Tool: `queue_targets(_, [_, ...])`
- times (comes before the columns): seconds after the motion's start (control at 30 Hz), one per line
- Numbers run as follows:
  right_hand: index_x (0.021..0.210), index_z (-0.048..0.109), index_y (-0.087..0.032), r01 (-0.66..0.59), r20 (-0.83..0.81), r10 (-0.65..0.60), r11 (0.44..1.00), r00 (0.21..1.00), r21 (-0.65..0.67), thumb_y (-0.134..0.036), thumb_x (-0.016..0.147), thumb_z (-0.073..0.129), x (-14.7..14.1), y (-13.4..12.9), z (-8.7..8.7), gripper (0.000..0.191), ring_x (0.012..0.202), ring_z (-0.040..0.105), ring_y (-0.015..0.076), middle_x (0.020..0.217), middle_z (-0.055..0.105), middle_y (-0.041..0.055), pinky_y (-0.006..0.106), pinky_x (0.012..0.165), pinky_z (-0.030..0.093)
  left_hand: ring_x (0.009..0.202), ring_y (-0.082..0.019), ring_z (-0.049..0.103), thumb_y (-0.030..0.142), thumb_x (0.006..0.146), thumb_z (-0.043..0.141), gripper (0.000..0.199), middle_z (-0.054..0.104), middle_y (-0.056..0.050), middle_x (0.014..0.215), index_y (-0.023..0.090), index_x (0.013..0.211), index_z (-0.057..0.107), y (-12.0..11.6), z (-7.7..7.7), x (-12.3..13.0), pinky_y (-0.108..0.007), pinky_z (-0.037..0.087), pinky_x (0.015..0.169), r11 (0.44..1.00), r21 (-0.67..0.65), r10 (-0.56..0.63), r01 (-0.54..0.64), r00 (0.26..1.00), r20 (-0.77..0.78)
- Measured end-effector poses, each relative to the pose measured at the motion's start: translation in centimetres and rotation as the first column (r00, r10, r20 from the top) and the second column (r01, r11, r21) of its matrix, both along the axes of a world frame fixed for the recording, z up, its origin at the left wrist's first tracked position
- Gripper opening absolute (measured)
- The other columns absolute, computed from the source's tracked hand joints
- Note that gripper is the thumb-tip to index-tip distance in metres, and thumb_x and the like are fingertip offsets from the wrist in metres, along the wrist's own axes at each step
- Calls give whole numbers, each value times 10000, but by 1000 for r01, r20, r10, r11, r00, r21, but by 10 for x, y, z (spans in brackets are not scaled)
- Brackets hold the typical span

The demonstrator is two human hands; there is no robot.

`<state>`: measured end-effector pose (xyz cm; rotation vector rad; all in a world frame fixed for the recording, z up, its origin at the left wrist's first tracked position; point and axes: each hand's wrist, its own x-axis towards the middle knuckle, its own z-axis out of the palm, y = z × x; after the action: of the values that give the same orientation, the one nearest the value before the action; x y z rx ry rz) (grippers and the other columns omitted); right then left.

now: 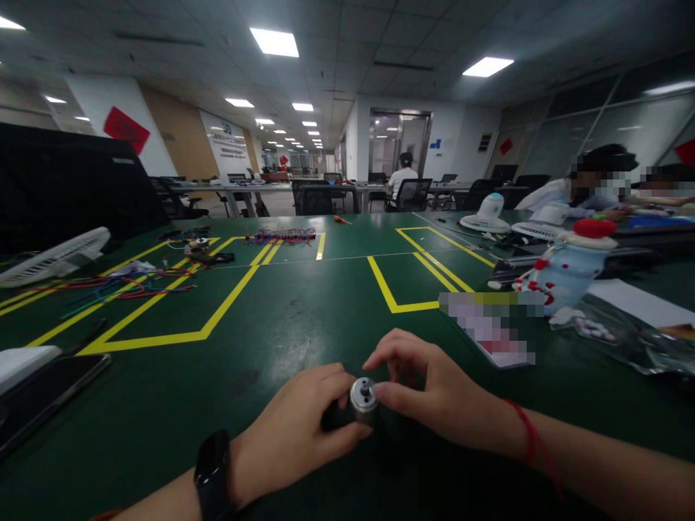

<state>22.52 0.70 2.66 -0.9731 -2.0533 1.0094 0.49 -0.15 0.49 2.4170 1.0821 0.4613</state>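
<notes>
A small silver cylinder that looks like an electric motor (363, 407) stands on the green table, with a short dark shaft and small dark holes on its top face. My left hand (312, 412), wearing a black wristband, curls its thumb and fingers around the motor's left side. On the other side is my right hand (428, 383), with a red string at the wrist. Its thumb tip reaches the motor's top edge, while the index finger arches above, apart from the thumb. Whether the right thumb presses on the metal is hard to tell.
Loose wires (130, 286) and a phone (48, 394) lie left; a bundle of wires (279, 236) lies farther back. A blurred card-like item (489, 333), a blue bottle with a red top (575, 268) and small white fans (485, 217) stand right. People sit beyond.
</notes>
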Motion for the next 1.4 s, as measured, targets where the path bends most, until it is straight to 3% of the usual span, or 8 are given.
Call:
queue_targets(0.1, [886,700,-205,7,2,-7,991,1000,132,-197,819,676,-10,-4,5,71,862,548,148,961,577,21,266,735,446,769,-179,520,331,880,621,145,580,-8,862,196,913,578,0,-1,1,-290,382,685,1000,10,-7,7,1000,5])
queue_targets(0.27, [912,685,-194,56,-50,-52,996,997,70,-287,877,644,1,5,0,108,773,540,137,895,584,17,263,663,439,739,-165,509,309,859,647,149,567,7,840,190,874,559,-1,0,-1,-278,360,648,1000,9,8,-8,1000,5])
queue_targets(0.47, [870,732,-204,-141,239,123,988,963,57,-217,793,728,21,8,-9,78,952,573,177,1006,599,32,329,856,458,727,-162,496,316,849,647,167,556,8,825,188,845,540,-1,2,-3,-269,343,624,1000,-8,16,-16,1000,-3])
queue_targets(0.6, [884,751,-224,-181,300,159,982,941,46,-221,783,735,21,7,-9,102,1017,557,200,1065,598,43,361,900,448,741,-164,500,324,865,635,165,554,5,834,189,850,540,0,2,-3,-269,346,634,1000,-14,8,-8,1000,1])
queue_targets(0.73, [959,729,-201,-159,118,166,985,979,-67,-288,798,727,24,14,-9,183,987,576,191,1069,605,47,342,879,454,745,-164,502,323,868,636,169,554,7,833,190,851,533,0,0,-3,-269,345,637,1000,-14,3,-3,1000,3])
queue_targets(0.9, [930,679,-154,47,-82,-70,968,994,-247,-369,896,596,29,26,-13,233,771,571,144,860,622,25,269,683,449,752,-163,501,330,870,636,177,559,7,857,190,862,528,-1,-1,-4,-272,353,655,1000,-15,8,-8,1000,7])
queue_targets(1.13, [862,720,-176,-187,247,171,981,954,44,-146,734,734,20,9,-10,132,896,570,169,989,594,35,295,801,462,753,-167,503,341,876,641,181,554,5,843,188,861,547,0,1,-3,-268,347,642,1000,-17,2,-2,1000,1])
queue_targets(1.4, [906,717,-201,-7,-30,12,988,999,154,-217,829,706,-4,-1,2,80,838,560,122,925,574,5,240,723,457,757,-169,515,360,891,641,174,573,2,859,196,908,585,0,-1,-2,-275,371,669,1000,4,-6,6,1000,-5])
